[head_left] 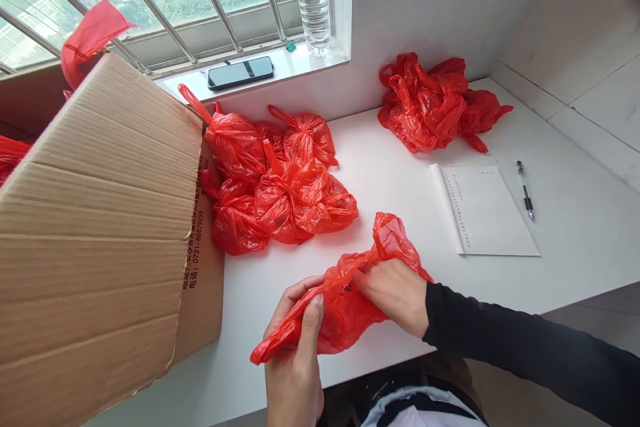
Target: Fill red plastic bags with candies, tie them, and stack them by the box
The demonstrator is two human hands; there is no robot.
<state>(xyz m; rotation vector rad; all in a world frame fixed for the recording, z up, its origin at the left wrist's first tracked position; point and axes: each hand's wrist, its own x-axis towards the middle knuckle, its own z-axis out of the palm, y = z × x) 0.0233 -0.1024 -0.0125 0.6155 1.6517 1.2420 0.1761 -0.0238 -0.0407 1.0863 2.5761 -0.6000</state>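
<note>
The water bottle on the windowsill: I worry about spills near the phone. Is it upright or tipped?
Upright. The water bottle stands vertically on the windowsill, right of the phone. Its top is out of frame, so whether it is capped cannot be told.

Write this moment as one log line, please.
left hand: holds red bag | right hand: holds same bag | nearby: cardboard box, tied bags

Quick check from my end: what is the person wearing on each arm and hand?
Both hands are bare, no gloves or rings visible. The right hand comes out of a long black sleeve that reaches the wrist. The left hand shows no sleeve in view.
</note>
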